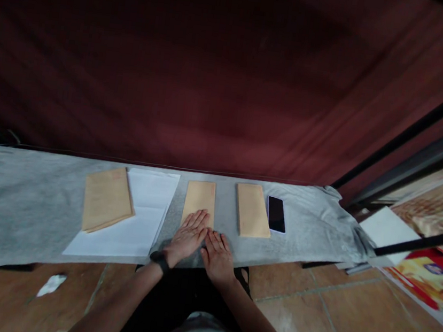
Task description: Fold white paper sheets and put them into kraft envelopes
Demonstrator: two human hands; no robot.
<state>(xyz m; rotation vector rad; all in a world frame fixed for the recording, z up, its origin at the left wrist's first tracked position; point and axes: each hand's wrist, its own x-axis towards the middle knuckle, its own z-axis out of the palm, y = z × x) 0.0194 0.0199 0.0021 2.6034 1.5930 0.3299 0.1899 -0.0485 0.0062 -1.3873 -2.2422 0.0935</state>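
My left hand (187,235) lies flat, fingers stretched out, on the near end of a narrow tan envelope (200,197) in the middle of the grey cloth (7,199). A black band sits on that wrist. My right hand (216,254) rests flat on the cloth just right of it, fingers out, beside the envelope's near corner. Neither hand grips anything.
A stack of tan envelopes (106,199) lies on white paper sheets (140,215) to the left. Another narrow tan envelope (252,210) and a black phone (276,214) lie to the right. A dark red curtain hangs behind. Printed boards (429,278) lean at right. Tiled floor below.
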